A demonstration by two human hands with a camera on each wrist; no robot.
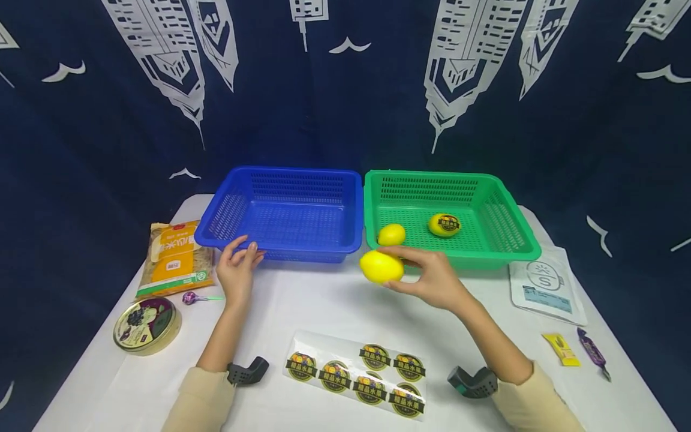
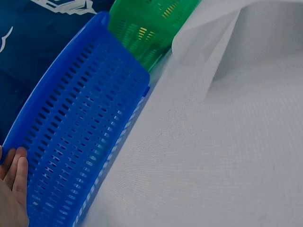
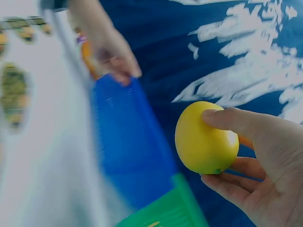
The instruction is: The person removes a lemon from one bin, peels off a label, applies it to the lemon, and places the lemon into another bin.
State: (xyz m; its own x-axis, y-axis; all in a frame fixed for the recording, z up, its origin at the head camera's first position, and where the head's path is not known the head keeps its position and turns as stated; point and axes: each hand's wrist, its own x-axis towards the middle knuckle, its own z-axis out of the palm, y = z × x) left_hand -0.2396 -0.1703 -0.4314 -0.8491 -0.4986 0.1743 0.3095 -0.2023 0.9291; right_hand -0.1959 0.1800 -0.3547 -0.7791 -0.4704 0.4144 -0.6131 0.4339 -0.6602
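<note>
My right hand [image 1: 432, 279] holds a yellow lemon [image 1: 381, 267] between thumb and fingers, in front of the green basket [image 1: 486, 262]. The right wrist view shows the lemon [image 3: 206, 137] with plain skin on its visible side. Inside the green basket lie a lemon with a black-and-gold label [image 1: 445, 224] and a second lemon [image 1: 391, 234] near the front left. My left hand [image 1: 236, 273] grips the near rim of the blue basket [image 1: 281, 254] at its left corner. In the left wrist view, fingers [image 2: 20, 175] lie against that basket's outer wall.
A sheet of round stickers [image 1: 353, 375] lies at the front. On the left are an orange-labelled food bag [image 1: 178, 258], a lollipop [image 1: 190, 297] and a round tin [image 1: 147, 327]. A white pouch [image 1: 546, 285], a yellow packet [image 1: 561, 349] and a purple-wrapped candy [image 1: 594, 353] lie right.
</note>
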